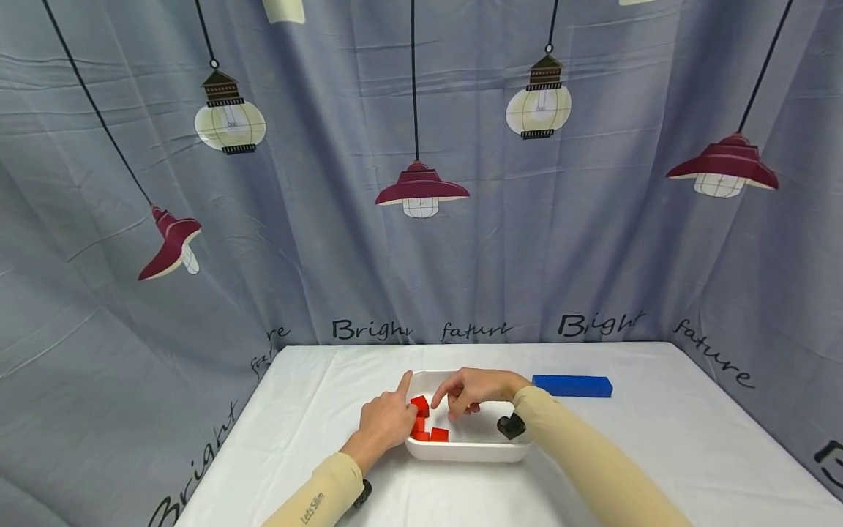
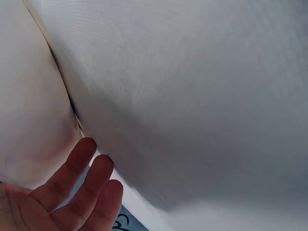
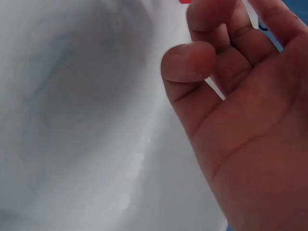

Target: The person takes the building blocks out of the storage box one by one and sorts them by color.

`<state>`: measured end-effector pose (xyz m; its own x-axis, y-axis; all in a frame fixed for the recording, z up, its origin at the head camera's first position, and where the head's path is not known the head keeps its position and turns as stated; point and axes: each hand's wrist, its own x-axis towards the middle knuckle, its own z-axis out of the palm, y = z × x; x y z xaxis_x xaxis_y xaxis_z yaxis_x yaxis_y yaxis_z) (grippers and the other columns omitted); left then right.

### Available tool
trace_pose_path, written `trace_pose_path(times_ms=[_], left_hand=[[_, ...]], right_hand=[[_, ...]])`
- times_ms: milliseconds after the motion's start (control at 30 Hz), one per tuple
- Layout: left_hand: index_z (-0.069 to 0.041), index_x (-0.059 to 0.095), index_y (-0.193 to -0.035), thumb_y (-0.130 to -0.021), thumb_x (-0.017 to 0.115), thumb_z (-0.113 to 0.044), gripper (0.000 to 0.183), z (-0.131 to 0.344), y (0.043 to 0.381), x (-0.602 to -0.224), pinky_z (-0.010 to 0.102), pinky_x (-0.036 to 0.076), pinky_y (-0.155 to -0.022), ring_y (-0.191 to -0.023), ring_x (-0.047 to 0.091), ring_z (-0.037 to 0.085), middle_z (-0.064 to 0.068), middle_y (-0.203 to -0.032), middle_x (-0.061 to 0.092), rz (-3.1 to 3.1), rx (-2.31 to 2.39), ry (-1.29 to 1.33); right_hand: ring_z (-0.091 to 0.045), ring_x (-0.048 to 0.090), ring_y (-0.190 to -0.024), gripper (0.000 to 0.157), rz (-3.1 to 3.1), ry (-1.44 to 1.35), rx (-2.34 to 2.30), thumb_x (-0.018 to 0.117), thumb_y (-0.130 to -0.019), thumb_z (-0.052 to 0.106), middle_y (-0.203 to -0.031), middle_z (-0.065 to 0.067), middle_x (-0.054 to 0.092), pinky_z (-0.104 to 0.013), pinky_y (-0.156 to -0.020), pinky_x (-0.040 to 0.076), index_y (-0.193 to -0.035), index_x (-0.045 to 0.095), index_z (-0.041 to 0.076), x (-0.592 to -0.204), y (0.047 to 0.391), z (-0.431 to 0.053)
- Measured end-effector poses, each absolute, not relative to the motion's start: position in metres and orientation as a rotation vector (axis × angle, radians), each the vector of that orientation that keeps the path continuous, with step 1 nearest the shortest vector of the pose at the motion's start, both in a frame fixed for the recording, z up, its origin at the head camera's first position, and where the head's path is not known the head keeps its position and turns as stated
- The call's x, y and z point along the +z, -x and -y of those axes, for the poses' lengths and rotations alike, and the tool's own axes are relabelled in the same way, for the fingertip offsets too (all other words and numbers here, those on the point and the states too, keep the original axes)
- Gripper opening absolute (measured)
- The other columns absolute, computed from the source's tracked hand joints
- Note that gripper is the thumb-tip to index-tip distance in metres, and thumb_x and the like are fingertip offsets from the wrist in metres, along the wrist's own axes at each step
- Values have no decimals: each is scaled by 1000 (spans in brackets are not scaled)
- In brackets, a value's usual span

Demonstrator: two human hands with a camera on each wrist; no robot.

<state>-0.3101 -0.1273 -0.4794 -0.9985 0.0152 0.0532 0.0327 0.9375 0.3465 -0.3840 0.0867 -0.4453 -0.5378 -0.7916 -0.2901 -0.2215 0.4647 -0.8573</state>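
Observation:
A white rectangular tub (image 1: pixel 467 452) stands on the table in front of me. Several red blocks (image 1: pixel 440 435) lie at its left end, partly covered by my left hand (image 1: pixel 388 417). That hand rests along the tub's left rim, index finger pointing forward. In the left wrist view its other fingers (image 2: pixel 98 175) are extended and slightly bent beside a pale wall. My right hand (image 1: pixel 484 388) reaches over the tub, index finger angled down near the blocks and the others loosely curled, with nothing visible in it. The right wrist view shows its palm and bent fingers beside the tub's white inside.
A long blue block (image 1: pixel 573 386) lies behind the tub on the right. White cloth covers the table (image 1: pixel 316 410). Grey curtains (image 1: pixel 316 241) printed with lamps and lettering hang along the back and both sides. A dark wrist device (image 1: pixel 511 426) overlaps the tub's right end.

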Motion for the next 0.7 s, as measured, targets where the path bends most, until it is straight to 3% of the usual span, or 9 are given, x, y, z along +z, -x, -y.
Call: trace_pose_path(times_ms=[200,400,700], left_hand=[[-20,37,-155,-96,55,-30,63,127,312,-482,49,53,-75,-72,62,25,9,-87,69,3037,-548,40],[-20,35,-156,-96,55,-31,64,127,315,-478,50,54,-77,-72,61,24,9,-88,69,3035,-561,41],[-19,37,-155,-95,55,-30,63,128,309,-484,50,53,-75,-73,63,25,11,-92,70,3024,-560,55]], right_hand=[[-16,43,-57,43,-1892,780,-1023,72,-79,6,-71,1,66,-24,-52,35,-121,71,7,-464,392,-84],[-14,44,-57,44,-1867,761,-999,71,-78,5,-66,2,59,-22,-54,36,-121,72,11,-469,397,-85],[-11,36,-49,45,-1835,717,-998,73,-76,1,-59,5,53,-21,-47,29,-118,74,15,-478,388,-83]])
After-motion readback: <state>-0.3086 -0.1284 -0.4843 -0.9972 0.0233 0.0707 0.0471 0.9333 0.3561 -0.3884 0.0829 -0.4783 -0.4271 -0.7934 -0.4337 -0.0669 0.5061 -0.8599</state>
